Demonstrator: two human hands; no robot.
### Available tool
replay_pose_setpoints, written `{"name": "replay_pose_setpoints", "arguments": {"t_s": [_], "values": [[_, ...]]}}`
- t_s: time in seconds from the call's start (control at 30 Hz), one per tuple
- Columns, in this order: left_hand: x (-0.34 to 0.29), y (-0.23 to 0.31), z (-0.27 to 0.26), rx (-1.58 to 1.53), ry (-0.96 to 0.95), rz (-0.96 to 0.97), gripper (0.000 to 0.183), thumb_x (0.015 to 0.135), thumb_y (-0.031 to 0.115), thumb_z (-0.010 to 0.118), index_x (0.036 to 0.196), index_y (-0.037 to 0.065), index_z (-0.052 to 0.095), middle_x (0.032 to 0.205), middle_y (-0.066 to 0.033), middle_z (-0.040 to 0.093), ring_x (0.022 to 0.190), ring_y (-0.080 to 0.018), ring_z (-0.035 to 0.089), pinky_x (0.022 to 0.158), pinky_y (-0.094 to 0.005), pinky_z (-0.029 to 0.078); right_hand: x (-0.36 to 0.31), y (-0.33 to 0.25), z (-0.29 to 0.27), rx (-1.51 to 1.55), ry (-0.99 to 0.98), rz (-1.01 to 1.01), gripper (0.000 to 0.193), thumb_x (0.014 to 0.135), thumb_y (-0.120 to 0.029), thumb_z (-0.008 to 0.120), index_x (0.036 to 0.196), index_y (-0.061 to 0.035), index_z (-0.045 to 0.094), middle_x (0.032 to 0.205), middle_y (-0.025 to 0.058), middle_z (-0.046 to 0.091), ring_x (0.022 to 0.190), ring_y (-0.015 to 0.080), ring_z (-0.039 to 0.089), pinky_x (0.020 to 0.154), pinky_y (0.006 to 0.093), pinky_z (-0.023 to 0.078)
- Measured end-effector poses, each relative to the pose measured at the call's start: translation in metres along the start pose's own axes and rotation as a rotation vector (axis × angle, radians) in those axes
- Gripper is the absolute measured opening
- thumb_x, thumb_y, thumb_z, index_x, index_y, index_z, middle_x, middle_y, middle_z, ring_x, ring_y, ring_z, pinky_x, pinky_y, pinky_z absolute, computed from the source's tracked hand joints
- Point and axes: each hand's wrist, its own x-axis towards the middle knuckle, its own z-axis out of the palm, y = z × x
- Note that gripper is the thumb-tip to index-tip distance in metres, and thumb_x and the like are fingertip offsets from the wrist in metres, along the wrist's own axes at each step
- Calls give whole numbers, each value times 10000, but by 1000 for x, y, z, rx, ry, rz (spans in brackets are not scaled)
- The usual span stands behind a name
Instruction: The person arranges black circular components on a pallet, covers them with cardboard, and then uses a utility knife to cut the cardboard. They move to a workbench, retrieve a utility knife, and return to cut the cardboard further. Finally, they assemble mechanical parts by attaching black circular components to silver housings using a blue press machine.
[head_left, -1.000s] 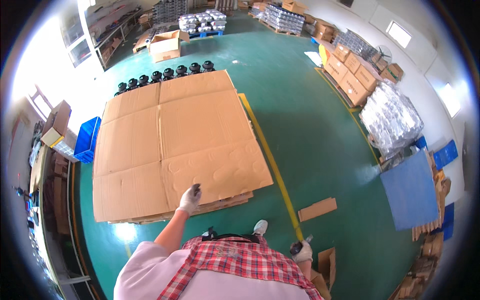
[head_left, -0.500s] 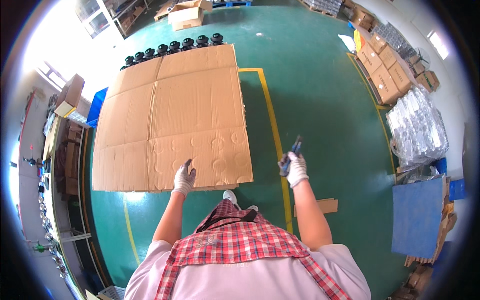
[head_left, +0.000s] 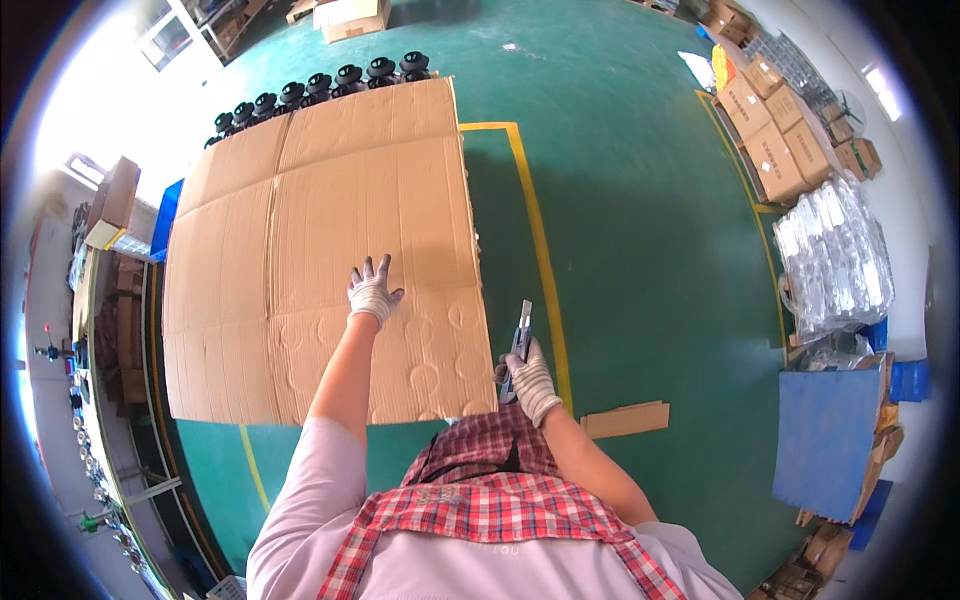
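A broad cardboard sheet (head_left: 345, 215) lies at nine o'clock, the gloved left hand (head_left: 372, 297) over it, fingers spread. Apart, at five o'clock, the gloved right hand (head_left: 531, 376) clasps a utility knife (head_left: 521, 341), pointing towards twelve.

A creased brown corrugated cardboard sheet (head_left: 325, 245) lies flat, round impressions dotting its near section; a blue utility knife (head_left: 521, 341), tip forward, is held beside the sheet's right edge.
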Motion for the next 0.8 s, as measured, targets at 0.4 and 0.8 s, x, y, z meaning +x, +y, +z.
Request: {"name": "replay_pose_setpoints", "arguments": {"t_s": [0.4, 0.8], "values": [[74, 16, -11, 23, -179, -146, 1097, 611, 493, 897, 1528, 361, 310, 1614, -171, 230, 1380, -472, 343, 1042, -547, 457, 317, -106, 82, -547, 14, -385, 671, 928, -110, 581, 1521, -209, 283, 811, 70, 617, 536, 157, 585, 481, 326, 524], [83, 19, -31, -108, -284, -255, 1059, 624, 430, 905, 1511, 434, 326, 1645, -121, 184, 1466, -453, 230, 1125, -591, 332, 324, -76, 64, -236, -19, 66, 343, 849, -98, 760, 1123, -32, 564, 938, 2, 584, 770, 136, 516, 724, 327, 471]]}}
